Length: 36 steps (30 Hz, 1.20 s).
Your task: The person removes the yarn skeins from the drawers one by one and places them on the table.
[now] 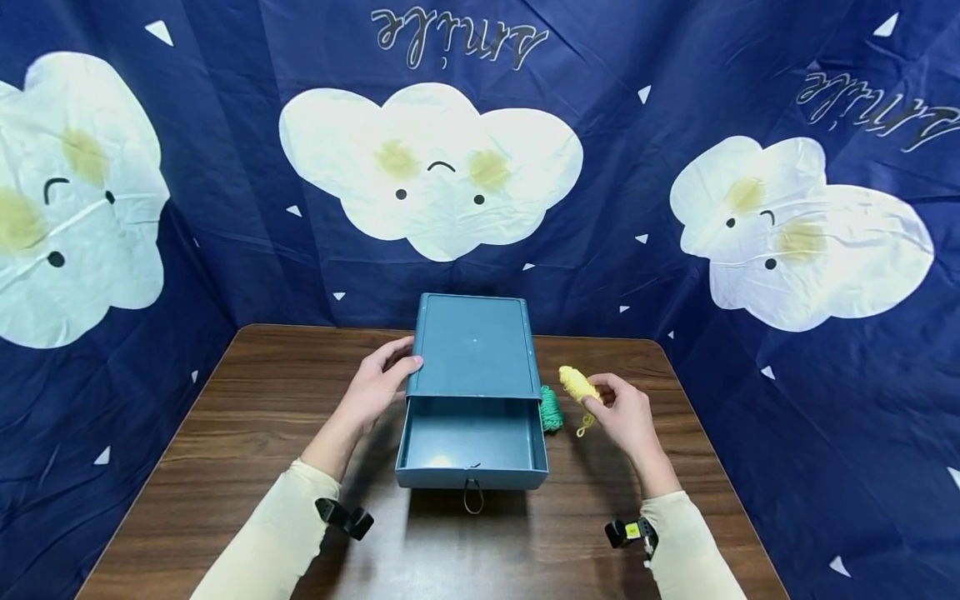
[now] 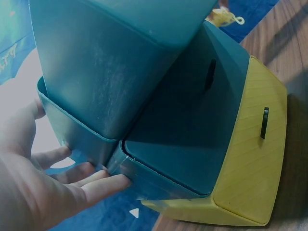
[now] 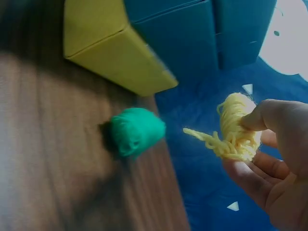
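Observation:
A drawer box (image 1: pixel 472 350) stands on the table, its top teal drawer (image 1: pixel 469 479) pulled out and showing a bare inside. Below it, the left wrist view shows another teal drawer (image 2: pixel 187 120) and a yellow drawer (image 2: pixel 255 144), both closed. My left hand (image 1: pixel 378 383) touches the left side of the box with loosely spread fingers. To the right of the box, my right hand (image 1: pixel 624 414) pinches a small yellow yarn ball (image 1: pixel 576 383) above the table, a short looped end hanging from it. A green yarn ball (image 3: pixel 137 132) lies on the table beside the box.
The brown wood table (image 1: pixel 300 358) reaches back to a dark blue cloth (image 1: pixel 622 275) printed with clouds, which also hangs at both sides. A cord loop (image 1: pixel 473 497) hangs from the pulled-out drawer's front.

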Available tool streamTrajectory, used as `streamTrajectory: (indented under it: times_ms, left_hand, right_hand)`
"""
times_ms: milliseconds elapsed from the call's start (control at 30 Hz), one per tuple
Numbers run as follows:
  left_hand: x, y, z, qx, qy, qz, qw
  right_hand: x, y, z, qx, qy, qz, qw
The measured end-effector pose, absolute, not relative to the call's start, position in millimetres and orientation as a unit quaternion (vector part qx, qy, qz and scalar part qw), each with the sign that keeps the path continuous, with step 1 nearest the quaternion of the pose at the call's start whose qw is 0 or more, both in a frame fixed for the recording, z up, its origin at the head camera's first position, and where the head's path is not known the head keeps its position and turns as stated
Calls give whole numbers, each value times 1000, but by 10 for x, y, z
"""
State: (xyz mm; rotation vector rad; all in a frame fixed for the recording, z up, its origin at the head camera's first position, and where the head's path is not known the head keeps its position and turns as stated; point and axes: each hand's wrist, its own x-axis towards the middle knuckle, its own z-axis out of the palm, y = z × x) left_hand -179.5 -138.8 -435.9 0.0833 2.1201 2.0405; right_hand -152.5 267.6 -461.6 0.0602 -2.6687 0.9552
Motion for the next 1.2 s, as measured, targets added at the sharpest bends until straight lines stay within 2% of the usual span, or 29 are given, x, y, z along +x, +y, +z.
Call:
streamTrajectory:
  times_ms: [500, 867, 1200]
  left_hand:
    - [-1806, -1394, -4362, 27, 721, 686, 94]
    - [-1783, -1399, -4381, 29, 717, 691, 92]
    - [-1767, -1394, -4378, 29, 716, 692, 92]
  right_hand:
    - [-1641, 2710, -5027, -42, -930, 341, 133]
    - [-1698, 2712, -5255, -70, -931, 328, 148]
    - [-1720, 2699, -5415, -97, -934, 321, 125]
